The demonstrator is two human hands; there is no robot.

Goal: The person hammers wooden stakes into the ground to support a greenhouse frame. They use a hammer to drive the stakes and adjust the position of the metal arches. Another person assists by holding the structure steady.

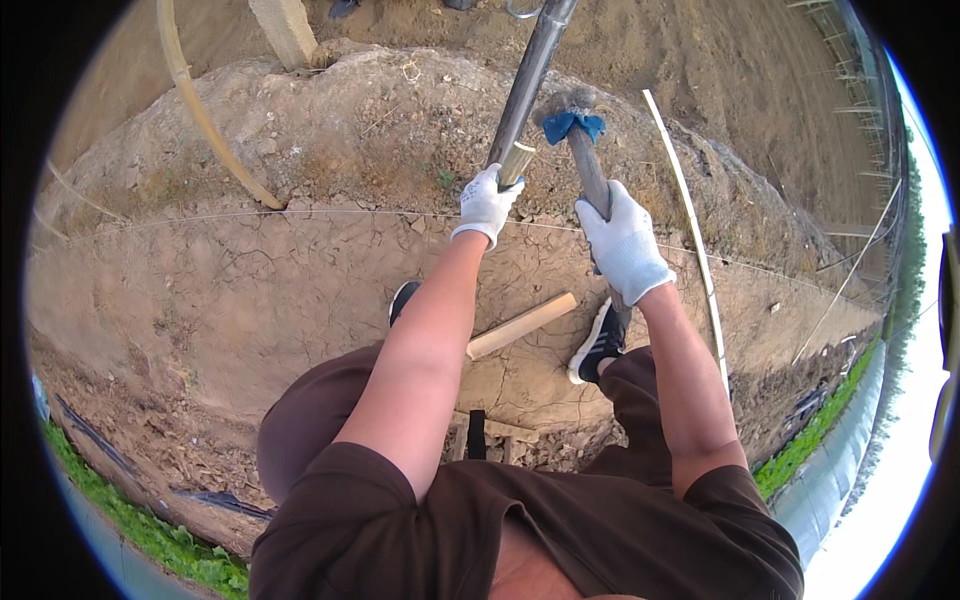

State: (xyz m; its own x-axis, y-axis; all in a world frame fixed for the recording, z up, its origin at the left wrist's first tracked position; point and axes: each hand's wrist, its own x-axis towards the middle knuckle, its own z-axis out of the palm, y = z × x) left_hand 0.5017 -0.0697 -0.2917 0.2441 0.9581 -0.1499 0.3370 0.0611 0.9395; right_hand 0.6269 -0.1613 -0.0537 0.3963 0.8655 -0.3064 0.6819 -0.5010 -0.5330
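My left hand (487, 207), in a white glove, is closed around a short light bamboo stake (517, 162). A dark metal pipe (533, 80) slants up and away right beside that stake. Its lower end meets the glove, and I cannot tell whether the fingers grip it too. In my right hand (626, 240), also gloved, is a hammer (588, 165), held by its wooden handle with the head raised away from me. Blue cloth (573, 124) is tied around the handle just below the hammer head. The hammer head is to the right of the pipe, apart from it.
A thin string (350, 212) runs across the cracked soil by an earth ridge (340, 130). On the ground between my feet lies a split wooden piece (522, 326). Bent bamboo strips (205, 115) stand at left; a pale strip (690, 215) stands at right. A thick post (285, 35) is far left.
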